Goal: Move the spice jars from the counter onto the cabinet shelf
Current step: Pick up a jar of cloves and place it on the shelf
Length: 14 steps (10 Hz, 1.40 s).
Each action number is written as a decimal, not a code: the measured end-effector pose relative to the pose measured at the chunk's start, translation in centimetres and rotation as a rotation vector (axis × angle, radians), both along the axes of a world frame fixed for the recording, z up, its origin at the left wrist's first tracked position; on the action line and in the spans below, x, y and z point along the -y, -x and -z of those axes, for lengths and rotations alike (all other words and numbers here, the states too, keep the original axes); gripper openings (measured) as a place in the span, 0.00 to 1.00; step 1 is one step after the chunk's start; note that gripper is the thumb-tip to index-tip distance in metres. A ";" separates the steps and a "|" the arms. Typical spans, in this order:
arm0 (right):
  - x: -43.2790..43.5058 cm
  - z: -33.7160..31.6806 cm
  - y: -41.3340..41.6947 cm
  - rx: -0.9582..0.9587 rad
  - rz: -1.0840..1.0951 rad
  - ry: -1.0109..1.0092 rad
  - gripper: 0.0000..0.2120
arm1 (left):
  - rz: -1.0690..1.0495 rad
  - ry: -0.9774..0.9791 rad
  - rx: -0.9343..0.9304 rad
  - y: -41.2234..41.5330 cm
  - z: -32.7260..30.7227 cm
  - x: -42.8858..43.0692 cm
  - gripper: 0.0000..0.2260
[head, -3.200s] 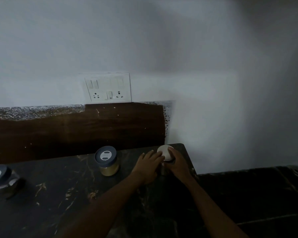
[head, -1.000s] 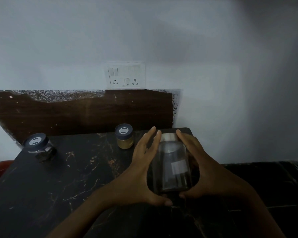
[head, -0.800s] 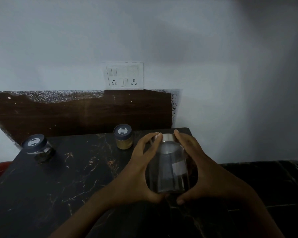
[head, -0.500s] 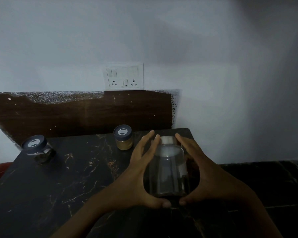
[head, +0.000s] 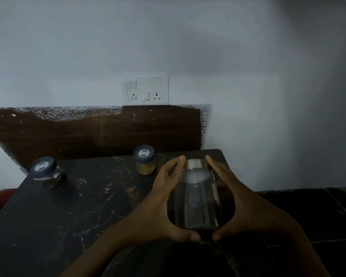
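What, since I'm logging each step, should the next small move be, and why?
Probably lift the clear jar up and away: the left hand and right hand cup it from both sides, tilted above the counter. Its destination is out of view.

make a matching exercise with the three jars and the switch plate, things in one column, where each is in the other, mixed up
1. clear glass jar with silver lid
2. small yellow-powder jar with dark blue lid
3. dark-filled jar with dark blue lid
4. white switch plate

A. far left of the black marble counter
B. on the wall
C. between left hand and right hand
D. middle of the counter's back edge

Pairs: 1-C, 2-D, 3-A, 4-B
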State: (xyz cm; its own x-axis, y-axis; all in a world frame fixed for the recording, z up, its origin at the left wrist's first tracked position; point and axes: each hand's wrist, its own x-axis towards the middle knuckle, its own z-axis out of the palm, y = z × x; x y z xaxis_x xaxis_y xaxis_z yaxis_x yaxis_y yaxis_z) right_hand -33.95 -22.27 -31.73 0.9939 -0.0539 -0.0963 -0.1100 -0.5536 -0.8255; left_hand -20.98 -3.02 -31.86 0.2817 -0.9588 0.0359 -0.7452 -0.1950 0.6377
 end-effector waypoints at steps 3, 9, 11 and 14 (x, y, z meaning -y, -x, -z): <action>-0.3 -0.5 -0.4 0.025 0.050 -0.018 0.58 | -0.026 0.282 -0.125 -1.0 1.4 1.0 0.55; 0.1 -1.7 -0.3 0.076 0.024 -0.041 0.59 | 0.008 0.245 -0.234 -1.3 -0.3 0.7 0.55; 0.0 -2.1 -0.7 0.128 0.033 0.007 0.59 | 0.022 0.179 -0.189 -2.1 -0.7 0.8 0.56; 0.7 -6.5 -1.9 0.165 0.087 0.175 0.58 | 0.027 0.213 0.038 -4.0 -5.5 1.6 0.57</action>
State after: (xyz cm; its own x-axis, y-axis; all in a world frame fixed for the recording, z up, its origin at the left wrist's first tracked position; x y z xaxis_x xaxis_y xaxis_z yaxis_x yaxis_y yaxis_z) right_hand -32.02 -23.01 -25.22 0.9864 -0.1411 0.0848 -0.0352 -0.6840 -0.7286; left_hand -17.03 -4.65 -26.37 0.2508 -0.9354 0.2491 -0.7726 -0.0384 0.6337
